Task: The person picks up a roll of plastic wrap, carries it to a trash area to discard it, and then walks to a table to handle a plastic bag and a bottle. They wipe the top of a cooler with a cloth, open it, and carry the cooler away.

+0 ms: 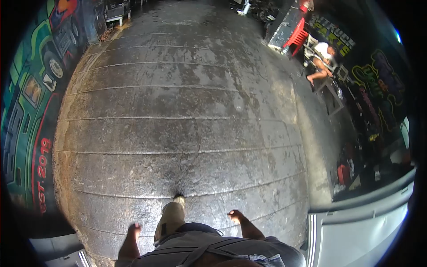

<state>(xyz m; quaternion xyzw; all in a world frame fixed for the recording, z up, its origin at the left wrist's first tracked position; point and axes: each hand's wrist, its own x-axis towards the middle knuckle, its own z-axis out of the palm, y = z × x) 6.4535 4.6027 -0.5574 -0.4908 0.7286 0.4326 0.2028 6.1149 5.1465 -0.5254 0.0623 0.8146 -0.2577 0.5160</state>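
My left hand (134,229) hangs low beside my left hip, over the grey floor (187,138). It is small and smeared, and its fingers do not show clearly. My right hand (235,216) is held out in front of my right hip, also over the floor. Its fingers look bent, but I cannot make out whether anything is in them. Neither hand appears to touch any object. Between them, one leg in beige trousers (171,217) is stretched forward, with the shoe (179,199) on the floor.
Raised ridges cross the wet-looking floor. A painted wall (33,111) runs along the left. On the right, a person (322,60) sits near a small table (331,95) and red chairs (297,38). A light metal panel (364,231) stands close on my right.
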